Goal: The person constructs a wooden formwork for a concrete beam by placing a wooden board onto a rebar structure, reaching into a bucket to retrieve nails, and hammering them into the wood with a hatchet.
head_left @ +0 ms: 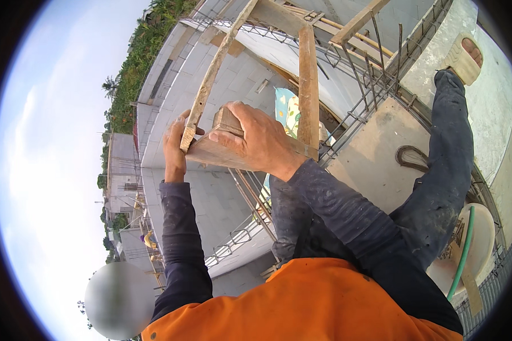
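My left hand [175,146] is wrapped round the lower end of a long, thin wooden strip [213,79], its fingers partly hidden behind the wood. That end meets a wooden board [216,154] which runs to the right beneath my other hand. My right hand [260,139] grips a short wooden block [227,120] on top of the board, thumb along the near side and fingers over the top. A second upright timber [308,91] joins the board's right end. Together these pieces make an open wooden frame over a gap between block walls.
Steel reinforcing bars [375,62] stick up beyond the frame. On the right are a concrete-stained panel [375,148] with a coil of wire [411,158], my sandalled foot [463,59], and a pale basin [480,227] with a green hose [465,253]. Pale block walls [193,85] drop below.
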`<state>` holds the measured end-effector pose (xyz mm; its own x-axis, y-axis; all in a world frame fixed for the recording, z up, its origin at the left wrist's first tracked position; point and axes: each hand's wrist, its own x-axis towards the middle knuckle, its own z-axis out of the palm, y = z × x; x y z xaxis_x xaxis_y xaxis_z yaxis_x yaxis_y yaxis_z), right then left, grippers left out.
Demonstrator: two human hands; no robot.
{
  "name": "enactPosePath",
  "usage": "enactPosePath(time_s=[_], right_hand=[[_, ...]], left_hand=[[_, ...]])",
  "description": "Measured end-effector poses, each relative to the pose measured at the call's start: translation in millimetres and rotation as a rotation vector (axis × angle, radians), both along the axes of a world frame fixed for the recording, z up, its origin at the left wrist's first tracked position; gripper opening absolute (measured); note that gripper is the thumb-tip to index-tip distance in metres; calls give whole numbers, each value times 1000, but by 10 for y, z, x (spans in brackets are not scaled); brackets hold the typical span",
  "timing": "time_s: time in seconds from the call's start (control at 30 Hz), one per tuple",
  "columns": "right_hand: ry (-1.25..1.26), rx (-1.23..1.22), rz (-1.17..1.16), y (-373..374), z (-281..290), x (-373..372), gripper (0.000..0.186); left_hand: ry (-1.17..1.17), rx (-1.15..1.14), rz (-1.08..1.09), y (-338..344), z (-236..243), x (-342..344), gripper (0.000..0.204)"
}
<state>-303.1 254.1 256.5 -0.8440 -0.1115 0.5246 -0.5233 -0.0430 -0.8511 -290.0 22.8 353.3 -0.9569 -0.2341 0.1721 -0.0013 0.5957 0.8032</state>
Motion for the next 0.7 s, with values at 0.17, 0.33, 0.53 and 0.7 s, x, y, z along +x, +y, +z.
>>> enactPosePath(time_s=[0.17, 0.33, 0.53, 0.7], right_hand=[[-65, 14, 42, 88, 86, 65, 72], [-48, 13, -35, 153, -117, 163, 73], [-49, -15, -20, 365, -206, 273, 75], [-57, -45, -39, 498, -152, 364, 90]], left_hand=[[-84, -27, -18, 82, 87, 76, 64], [-126, -26, -96, 103, -93, 127, 69], [13, -316, -277, 317, -208, 204, 72], [88, -475, -563, 610, -72, 81, 74]])
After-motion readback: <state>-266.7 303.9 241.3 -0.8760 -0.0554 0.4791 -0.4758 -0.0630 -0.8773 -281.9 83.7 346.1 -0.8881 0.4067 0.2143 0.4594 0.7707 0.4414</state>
